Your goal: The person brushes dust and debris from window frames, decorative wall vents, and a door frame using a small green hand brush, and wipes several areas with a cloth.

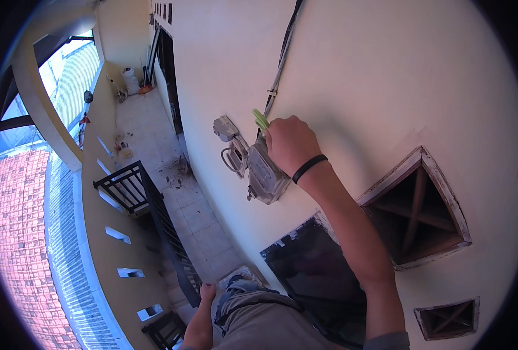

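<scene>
Raised against the wall, my right hand (294,145) is closed around a light green, narrow, looped thing (260,119); only its end sticks out past the fingers, so its kind is unclear. The hand is at the upper edge of a grey electric meter box (266,176) on the wall and partly covers it. Dark cables (280,67) run up the wall from behind the hand. Low down, my left hand (208,291) is curled closed beside the black metal railing (168,233). Whether it grips the rail or something else is hidden.
Left of the meter is a small grey wall box (226,128) with a coiled cable. Wood-framed vents (463,233) and a dark window (305,262) open in the wall. Beyond the railing lie a tiled walkway (148,125), a white sack (130,81) and a low parapet (104,227).
</scene>
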`<state>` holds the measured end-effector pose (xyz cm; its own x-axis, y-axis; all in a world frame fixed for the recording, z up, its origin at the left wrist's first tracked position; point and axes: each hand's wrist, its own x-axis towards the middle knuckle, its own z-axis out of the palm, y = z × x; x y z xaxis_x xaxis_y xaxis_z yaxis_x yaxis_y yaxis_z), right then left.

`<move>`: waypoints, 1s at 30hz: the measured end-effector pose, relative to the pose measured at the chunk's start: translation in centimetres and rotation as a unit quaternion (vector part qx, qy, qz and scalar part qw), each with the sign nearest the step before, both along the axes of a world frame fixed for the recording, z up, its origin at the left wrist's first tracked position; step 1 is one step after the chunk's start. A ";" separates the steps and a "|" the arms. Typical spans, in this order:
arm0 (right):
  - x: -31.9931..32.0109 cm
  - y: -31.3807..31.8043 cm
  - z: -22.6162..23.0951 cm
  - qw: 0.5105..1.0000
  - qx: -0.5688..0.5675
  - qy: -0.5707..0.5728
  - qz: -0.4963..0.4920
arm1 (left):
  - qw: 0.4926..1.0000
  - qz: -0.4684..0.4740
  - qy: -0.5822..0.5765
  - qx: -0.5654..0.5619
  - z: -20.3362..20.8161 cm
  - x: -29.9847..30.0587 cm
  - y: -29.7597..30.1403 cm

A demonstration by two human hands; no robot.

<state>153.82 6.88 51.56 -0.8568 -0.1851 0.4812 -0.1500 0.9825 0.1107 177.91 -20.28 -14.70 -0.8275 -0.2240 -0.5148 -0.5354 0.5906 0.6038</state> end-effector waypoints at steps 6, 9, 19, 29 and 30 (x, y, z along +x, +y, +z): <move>5.8 -0.4 6.4 0.980 -0.059 -0.164 -0.101 | 0.999 0.033 -0.012 0.036 1.1 1.2 -1.3; 3.3 0.1 2.0 0.996 -0.079 0.000 -0.044 | 0.998 -0.010 -0.067 0.011 0.6 1.4 -2.3; 6.3 1.0 -1.8 0.989 -0.131 0.038 0.049 | 0.983 -0.027 -0.134 0.121 2.6 0.2 -4.1; 11.7 -1.8 -7.2 0.990 -0.073 0.101 0.059 | 0.995 -0.047 -0.055 0.073 0.0 2.8 -3.1; 13.9 -2.5 -8.5 0.999 -0.033 0.024 -0.001 | 0.989 -0.075 -0.082 0.099 -0.4 2.9 -3.8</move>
